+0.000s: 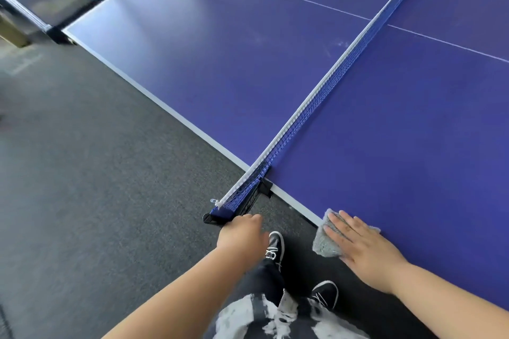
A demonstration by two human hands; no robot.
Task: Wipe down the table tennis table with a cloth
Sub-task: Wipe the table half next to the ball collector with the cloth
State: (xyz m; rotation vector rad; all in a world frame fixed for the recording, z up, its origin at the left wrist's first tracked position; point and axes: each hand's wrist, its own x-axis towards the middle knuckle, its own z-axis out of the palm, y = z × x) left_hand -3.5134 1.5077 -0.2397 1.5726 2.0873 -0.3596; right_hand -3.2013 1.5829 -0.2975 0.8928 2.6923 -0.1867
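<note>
The left hand (242, 234) grips the black net bracket (213, 219) at the near end of the net (316, 102). Right of the net, the right hand (363, 245) presses a grey cloth (326, 243) flat on the blue table's (413, 146) near edge.

The net (325, 96) stands up across the blue table (209, 69) from near to far, so a hand cannot slide straight from one half to the other. On each side the flat top gives wide room to sweep. The net post (217, 217) sticks out past the near edge, and the left hand (242, 232) grips it.
</note>
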